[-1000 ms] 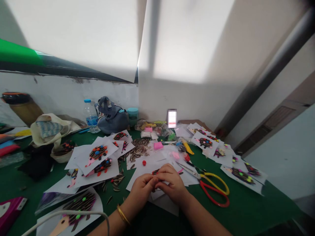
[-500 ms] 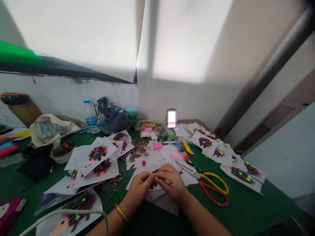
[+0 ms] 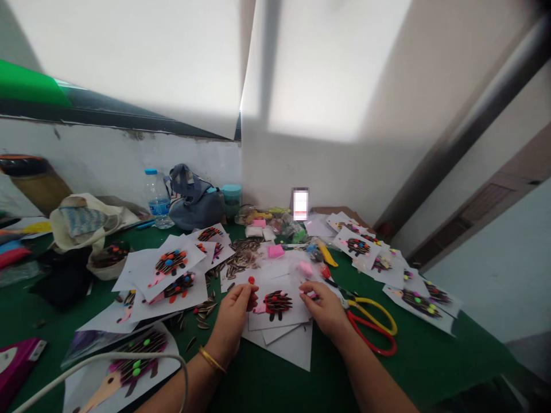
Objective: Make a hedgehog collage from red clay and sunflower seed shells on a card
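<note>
A white card with a hedgehog (image 3: 278, 304) made of dark seeds, a pink face and red dots lies flat between my hands. At its left edge my left hand (image 3: 236, 314) has thumb and fingers pressed together; what they hold, if anything, is hidden. A small red ball (image 3: 251, 280) rests just beyond those fingertips. Over the card's right side, my right hand (image 3: 326, 307) pinches thumb and forefinger together, perhaps on a tiny pinkish bit too small to name. Soft pink clay (image 3: 306, 268) in clear wrap lies beyond my right hand. More white sheets (image 3: 293, 344) are under the card.
Large scissors (image 3: 372, 324) with red and yellow handles lie beside my right hand. Loose sunflower seeds (image 3: 243, 258) and a pink block (image 3: 276, 251) lie farther back. Finished-looking hedgehog cards (image 3: 172, 264) are stacked left, others right. A water bottle (image 3: 158, 201) stands behind; a cable (image 3: 107, 357) crosses the front left.
My hands were together over the card, fingertips meeting on a small pink bit. They have parted left and right, uncovering the hedgehog. The view has tipped slightly downward.
</note>
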`<state>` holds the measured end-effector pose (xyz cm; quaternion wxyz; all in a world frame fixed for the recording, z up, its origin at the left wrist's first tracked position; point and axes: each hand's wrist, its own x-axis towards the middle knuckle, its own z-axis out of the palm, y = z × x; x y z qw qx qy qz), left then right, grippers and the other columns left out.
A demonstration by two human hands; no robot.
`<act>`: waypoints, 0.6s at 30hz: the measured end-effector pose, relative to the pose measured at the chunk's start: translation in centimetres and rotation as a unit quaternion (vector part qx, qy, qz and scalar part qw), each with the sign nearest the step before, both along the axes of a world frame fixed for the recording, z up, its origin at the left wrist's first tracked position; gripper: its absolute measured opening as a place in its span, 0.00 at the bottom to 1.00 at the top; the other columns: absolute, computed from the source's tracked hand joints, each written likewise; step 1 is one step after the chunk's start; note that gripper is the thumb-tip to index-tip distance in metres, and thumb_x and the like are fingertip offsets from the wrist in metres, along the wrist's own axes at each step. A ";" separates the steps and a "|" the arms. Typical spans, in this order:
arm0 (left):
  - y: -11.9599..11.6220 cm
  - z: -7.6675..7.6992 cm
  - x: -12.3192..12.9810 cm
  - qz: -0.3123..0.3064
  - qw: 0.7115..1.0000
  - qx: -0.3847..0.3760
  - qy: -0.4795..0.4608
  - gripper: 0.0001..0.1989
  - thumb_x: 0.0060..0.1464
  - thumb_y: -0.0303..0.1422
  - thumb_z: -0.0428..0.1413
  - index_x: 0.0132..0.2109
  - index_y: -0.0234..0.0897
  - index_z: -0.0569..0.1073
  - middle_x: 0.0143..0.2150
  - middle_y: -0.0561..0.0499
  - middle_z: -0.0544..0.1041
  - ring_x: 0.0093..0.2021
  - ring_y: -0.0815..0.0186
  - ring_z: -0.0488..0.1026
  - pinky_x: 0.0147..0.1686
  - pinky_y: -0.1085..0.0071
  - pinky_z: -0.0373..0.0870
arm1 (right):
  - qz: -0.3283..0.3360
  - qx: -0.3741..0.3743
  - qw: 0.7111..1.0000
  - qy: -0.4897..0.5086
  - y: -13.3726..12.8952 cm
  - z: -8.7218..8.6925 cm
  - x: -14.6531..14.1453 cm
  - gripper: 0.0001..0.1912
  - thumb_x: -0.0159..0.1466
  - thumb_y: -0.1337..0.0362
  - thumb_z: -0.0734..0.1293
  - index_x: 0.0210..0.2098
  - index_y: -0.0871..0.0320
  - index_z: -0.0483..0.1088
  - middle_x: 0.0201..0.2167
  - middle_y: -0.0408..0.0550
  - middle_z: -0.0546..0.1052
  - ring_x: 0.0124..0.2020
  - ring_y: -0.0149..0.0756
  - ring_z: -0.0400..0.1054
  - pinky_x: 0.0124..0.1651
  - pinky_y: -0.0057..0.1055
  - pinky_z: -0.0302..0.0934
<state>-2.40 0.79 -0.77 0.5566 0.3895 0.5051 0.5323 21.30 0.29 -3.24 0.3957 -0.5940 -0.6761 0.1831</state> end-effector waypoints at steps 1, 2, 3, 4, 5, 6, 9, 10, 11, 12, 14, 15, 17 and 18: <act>0.1 -0.1 0.0 0.005 1.000 -0.006 -0.006 0.22 0.44 0.50 0.61 0.36 0.34 0.78 0.28 0.51 0.74 0.31 0.66 0.71 0.32 0.72 0.67 | 0.000 -0.018 1.000 -0.002 0.0 -0.1 0.0 0.09 0.62 0.59 0.64 0.38 0.55 0.74 0.39 0.49 0.78 0.41 0.42 0.72 0.43 0.36 0.65; 0.2 -0.2 0.0 0.008 1.000 -0.010 -0.010 0.22 0.44 0.50 0.61 0.36 0.34 0.78 0.28 0.51 0.74 0.31 0.66 0.71 0.32 0.72 0.67 | 0.004 -0.037 0.999 -0.005 0.0 -0.2 0.0 0.09 0.62 0.60 0.64 0.38 0.55 0.74 0.38 0.48 0.78 0.39 0.42 0.72 0.42 0.35 0.65; 0.2 -0.3 -0.1 0.009 1.000 -0.013 -0.015 0.22 0.45 0.49 0.61 0.36 0.34 0.78 0.28 0.51 0.74 0.31 0.67 0.71 0.32 0.73 0.67 | 0.011 -0.055 0.998 -0.008 0.1 -0.1 -0.1 0.08 0.61 0.60 0.65 0.36 0.55 0.74 0.36 0.47 0.78 0.38 0.41 0.72 0.41 0.35 0.64; 0.2 -0.4 -0.1 0.010 1.000 -0.015 -0.019 0.21 0.45 0.49 0.61 0.36 0.34 0.78 0.28 0.52 0.74 0.31 0.67 0.71 0.32 0.73 0.66 | 0.020 -0.068 0.997 -0.013 0.1 0.0 -0.2 0.07 0.61 0.61 0.65 0.35 0.55 0.74 0.35 0.46 0.78 0.36 0.40 0.72 0.39 0.34 0.64; 0.3 -0.4 -0.1 0.009 1.000 -0.017 -0.022 0.21 0.45 0.48 0.61 0.36 0.34 0.78 0.28 0.52 0.74 0.31 0.68 0.71 0.32 0.73 0.66 | 0.028 -0.076 0.997 -0.019 0.1 0.1 -0.3 0.06 0.61 0.61 0.65 0.34 0.55 0.74 0.34 0.46 0.78 0.35 0.40 0.71 0.39 0.33 0.63; 0.3 -0.4 -0.2 0.008 0.999 -0.019 -0.025 0.21 0.45 0.48 0.61 0.36 0.34 0.78 0.28 0.52 0.74 0.31 0.68 0.71 0.32 0.74 0.66 | 0.033 -0.079 0.996 -0.026 0.1 0.3 -0.5 0.06 0.61 0.61 0.65 0.33 0.55 0.74 0.33 0.45 0.78 0.35 0.40 0.71 0.39 0.33 0.62; 0.3 -0.6 -0.2 0.002 0.999 -0.021 -0.030 0.20 0.46 0.48 0.61 0.37 0.34 0.78 0.29 0.52 0.74 0.31 0.68 0.70 0.32 0.74 0.66 | 0.041 -0.089 0.995 -0.034 0.0 0.8 -0.8 0.06 0.61 0.62 0.65 0.33 0.55 0.75 0.33 0.46 0.78 0.36 0.40 0.71 0.39 0.33 0.61; 0.3 -0.6 -0.2 0.000 0.999 -0.020 -0.030 0.20 0.47 0.48 0.61 0.37 0.34 0.78 0.29 0.52 0.74 0.31 0.68 0.70 0.32 0.73 0.66 | 0.043 -0.095 0.994 -0.034 0.0 0.9 -0.8 0.06 0.61 0.63 0.65 0.33 0.55 0.74 0.32 0.46 0.78 0.35 0.40 0.71 0.38 0.33 0.61; 0.3 -0.6 -0.2 -0.002 0.999 -0.018 -0.030 0.20 0.47 0.48 0.60 0.37 0.34 0.78 0.29 0.52 0.74 0.31 0.68 0.70 0.33 0.73 0.66 | 0.045 -0.101 0.993 -0.035 0.1 1.0 -0.9 0.06 0.61 0.64 0.64 0.33 0.55 0.74 0.32 0.45 0.78 0.35 0.39 0.71 0.38 0.33 0.61; 0.3 -0.6 -0.2 -0.002 0.999 -0.017 -0.030 0.20 0.47 0.48 0.60 0.37 0.34 0.78 0.29 0.52 0.74 0.31 0.68 0.70 0.33 0.73 0.66 | 0.045 -0.107 0.993 -0.038 0.1 1.0 -1.0 0.06 0.60 0.64 0.64 0.33 0.55 0.74 0.31 0.45 0.78 0.34 0.39 0.71 0.37 0.32 0.60; 0.3 -0.6 -0.2 -0.002 0.999 -0.017 -0.030 0.20 0.47 0.48 0.60 0.37 0.33 0.78 0.29 0.51 0.73 0.31 0.68 0.70 0.33 0.73 0.66 | 0.042 -0.109 0.992 -0.047 0.1 1.0 -1.0 0.06 0.60 0.65 0.64 0.32 0.55 0.74 0.31 0.45 0.78 0.33 0.39 0.70 0.36 0.32 0.59; 0.2 -0.5 -0.1 -0.001 0.999 -0.018 -0.030 0.20 0.47 0.48 0.60 0.37 0.33 0.78 0.29 0.51 0.73 0.31 0.68 0.70 0.33 0.73 0.66 | 0.041 -0.108 0.992 -0.050 0.1 0.9 -1.1 0.05 0.59 0.66 0.64 0.32 0.55 0.74 0.30 0.45 0.78 0.33 0.38 0.70 0.36 0.32 0.59; 0.2 -0.5 -0.1 0.001 0.999 -0.019 -0.029 0.20 0.47 0.48 0.61 0.37 0.33 0.78 0.29 0.51 0.74 0.32 0.68 0.70 0.33 0.73 0.67 | 0.038 -0.101 0.993 -0.051 0.1 0.7 -1.1 0.05 0.59 0.66 0.65 0.32 0.55 0.74 0.30 0.45 0.77 0.33 0.38 0.70 0.36 0.32 0.59; 0.2 -0.4 -0.1 0.002 0.999 -0.021 -0.029 0.21 0.46 0.48 0.61 0.37 0.33 0.78 0.29 0.51 0.74 0.32 0.68 0.70 0.33 0.72 0.67 | 0.037 -0.097 0.993 -0.050 0.1 0.6 -1.1 0.06 0.59 0.66 0.65 0.32 0.55 0.74 0.31 0.45 0.77 0.33 0.38 0.70 0.36 0.32 0.59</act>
